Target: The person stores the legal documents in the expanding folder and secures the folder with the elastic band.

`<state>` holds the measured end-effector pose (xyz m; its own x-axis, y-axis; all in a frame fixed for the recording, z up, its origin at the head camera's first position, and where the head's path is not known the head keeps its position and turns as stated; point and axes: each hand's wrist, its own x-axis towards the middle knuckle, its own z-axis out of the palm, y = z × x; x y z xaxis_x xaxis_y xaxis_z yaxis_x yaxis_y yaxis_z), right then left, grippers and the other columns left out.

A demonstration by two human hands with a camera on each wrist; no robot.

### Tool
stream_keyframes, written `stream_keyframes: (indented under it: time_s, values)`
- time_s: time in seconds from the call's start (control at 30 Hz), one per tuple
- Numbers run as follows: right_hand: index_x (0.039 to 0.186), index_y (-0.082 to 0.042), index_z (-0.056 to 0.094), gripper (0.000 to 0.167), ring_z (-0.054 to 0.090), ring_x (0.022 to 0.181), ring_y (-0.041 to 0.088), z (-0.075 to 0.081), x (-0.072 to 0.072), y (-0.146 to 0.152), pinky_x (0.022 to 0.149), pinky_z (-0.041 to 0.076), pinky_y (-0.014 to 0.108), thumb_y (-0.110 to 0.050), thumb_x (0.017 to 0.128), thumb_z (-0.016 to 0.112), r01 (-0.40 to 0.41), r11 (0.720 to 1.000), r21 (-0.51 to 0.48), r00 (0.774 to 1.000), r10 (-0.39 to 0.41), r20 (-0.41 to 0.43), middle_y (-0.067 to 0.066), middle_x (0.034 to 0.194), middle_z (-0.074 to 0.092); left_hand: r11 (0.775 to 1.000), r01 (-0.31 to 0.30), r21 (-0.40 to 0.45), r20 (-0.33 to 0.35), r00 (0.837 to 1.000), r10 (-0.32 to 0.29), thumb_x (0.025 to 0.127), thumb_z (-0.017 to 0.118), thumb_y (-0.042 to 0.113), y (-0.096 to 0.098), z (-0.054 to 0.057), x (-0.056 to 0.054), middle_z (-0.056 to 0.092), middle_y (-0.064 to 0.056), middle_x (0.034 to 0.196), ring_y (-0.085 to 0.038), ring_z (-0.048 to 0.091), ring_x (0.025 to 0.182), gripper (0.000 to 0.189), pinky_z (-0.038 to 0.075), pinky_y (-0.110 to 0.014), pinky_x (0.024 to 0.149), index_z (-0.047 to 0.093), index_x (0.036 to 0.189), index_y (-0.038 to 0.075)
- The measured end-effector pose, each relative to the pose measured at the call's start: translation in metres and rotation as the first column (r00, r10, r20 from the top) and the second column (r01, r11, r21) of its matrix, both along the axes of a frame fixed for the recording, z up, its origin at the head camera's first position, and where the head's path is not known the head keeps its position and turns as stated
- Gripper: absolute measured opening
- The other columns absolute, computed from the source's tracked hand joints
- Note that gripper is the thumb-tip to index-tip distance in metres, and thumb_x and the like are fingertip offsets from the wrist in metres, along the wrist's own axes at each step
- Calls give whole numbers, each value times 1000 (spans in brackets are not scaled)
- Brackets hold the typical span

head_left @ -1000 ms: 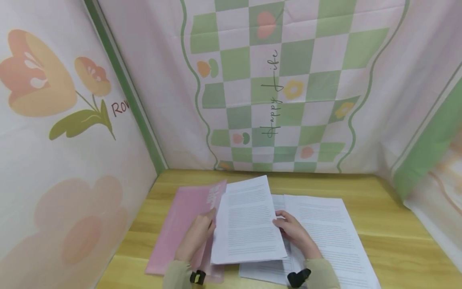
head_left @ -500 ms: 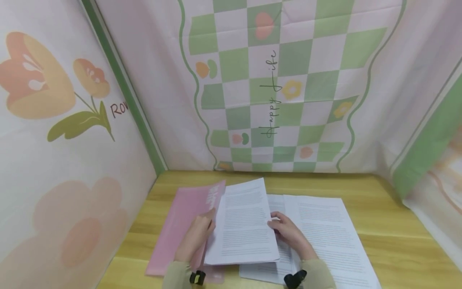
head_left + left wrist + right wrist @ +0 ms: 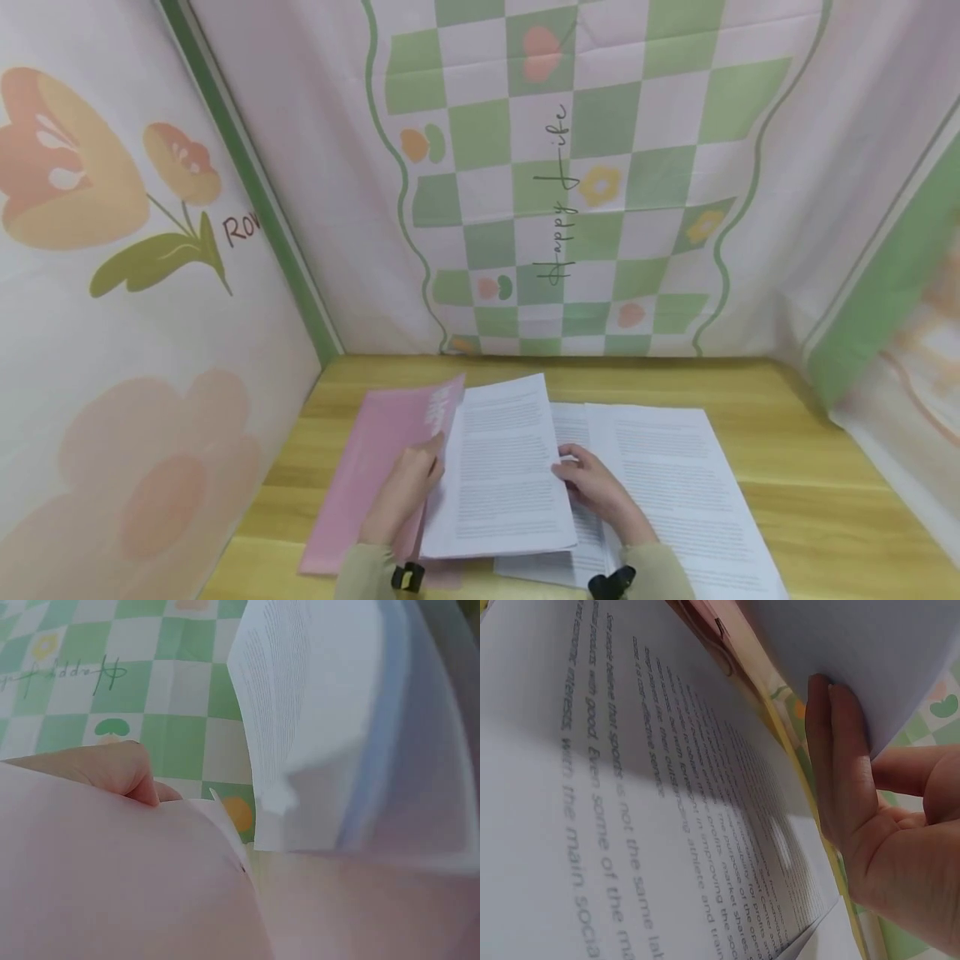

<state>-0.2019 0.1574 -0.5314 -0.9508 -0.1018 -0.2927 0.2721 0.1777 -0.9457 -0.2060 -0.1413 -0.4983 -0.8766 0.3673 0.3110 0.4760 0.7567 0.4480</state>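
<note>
My left hand pinches the raised edge of a pink translucent folder, lifting its cover; in the left wrist view that hand shows above the folder's cover. A stack of printed papers is held tilted above the table, its left edge beside the lifted cover. At the stack's right edge, my right hand grips it, thumb on top. The right wrist view has that hand's fingers lying flat under the sheets. How far the stack reaches into the folder is hidden.
More printed sheets lie on the wooden table under and right of the held stack. A checked cloth hangs behind the table, with a flowered cloth on the left.
My right hand has shifted left with the stack of papers, bringing it closer to the folder's lifted cover. The left hand keeps its hold on the folder.
</note>
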Motion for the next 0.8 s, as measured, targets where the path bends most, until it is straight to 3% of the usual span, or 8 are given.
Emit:
stream_keyframes:
  time_s: [0.4,0.57,0.8]
  values:
    - [132,4,46,41,65,84,13,3,-1,-14,70,50,25,-18,99,54,-78,997,-6,997,78,-19,19,113,68,1000,3,-12,-38,999,-4,90,57,-5,0,-3,0,26,9,59,0,22,52,41,26,-15,47,57,130,-11]
    - [133,4,45,43,65,83,12,5,-1,-21,67,49,24,-18,98,55,-116,993,-29,993,116,-16,17,112,69,1000,9,-13,-10,1000,-9,91,56,-4,-1,-4,-1,30,9,59,0,23,52,42,28,-15,47,55,132,-12]
    - [140,6,41,53,69,96,18,6,0,-27,79,57,32,-21,97,57,-155,987,-34,988,155,-2,24,122,64,1000,5,3,32,999,-5,92,54,-3,-1,-3,-2,31,9,58,0,22,51,43,27,-15,46,53,134,-12]
